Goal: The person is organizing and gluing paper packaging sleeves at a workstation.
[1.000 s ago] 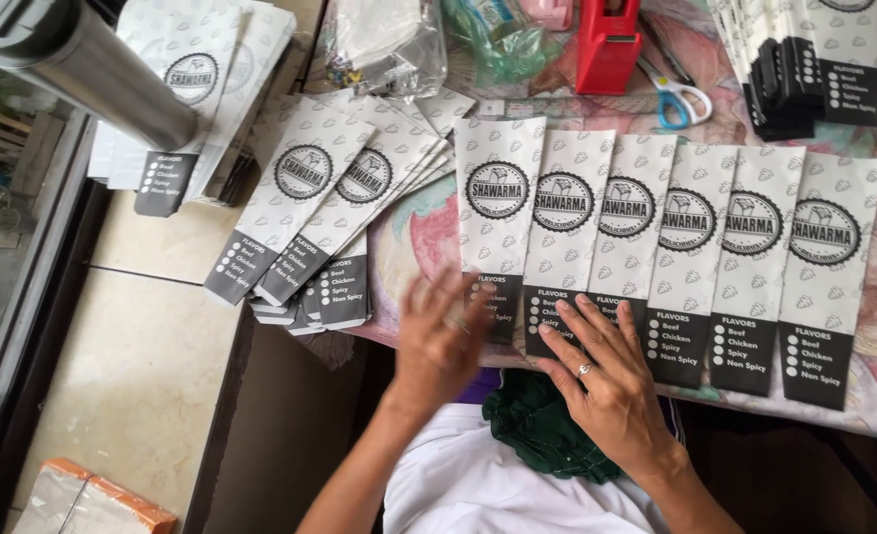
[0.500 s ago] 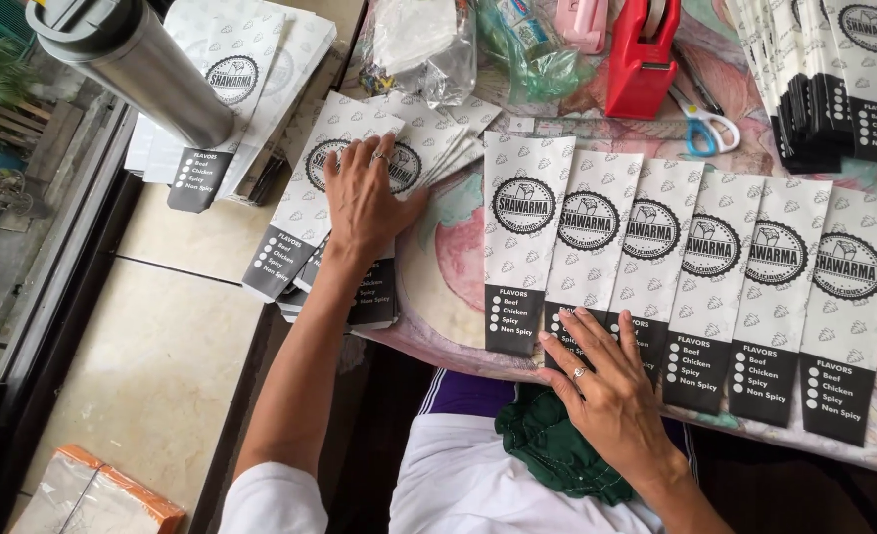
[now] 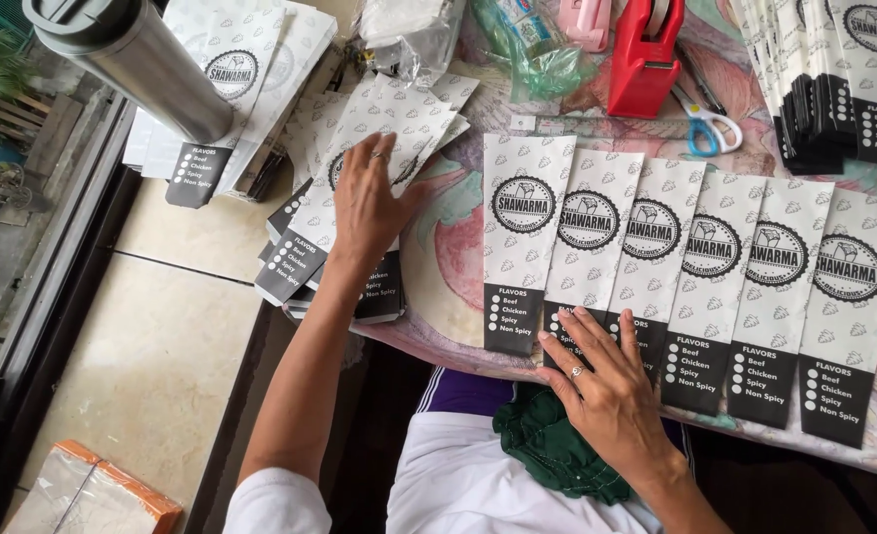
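A loose, fanned pile of white paper sleeves (image 3: 379, 148), each with a round black emblem and a black band at the bottom, lies at the left end of the table (image 3: 458, 247), partly overhanging its edge. The left hand (image 3: 369, 198) rests flat on top of this pile, fingers spread and pressing down; its grip is open and not closed around any sleeve, though whether a fingertip has started to lift one cannot be told.

To the right, six sleeves are laid out in an overlapping row (image 3: 686, 287) along the near edge, emblems up and black bands toward the person. The right hand (image 3: 606, 381) lies palm down on the near ends of the second and third sleeves, fingers extended, its grip open and simply holding them in place.

Judging by this, six sleeves are arranged and the pile on the left is still thick, so most of the laying-out looks undone.

Farther off, at the right, more sleeves are stacked (image 3: 834, 89). A red tape dispenser (image 3: 646, 54), blue-handled scissors (image 3: 710, 124), a crumpled clear bag (image 3: 409, 30) and a steel flask (image 3: 132, 59) sit along the far side.
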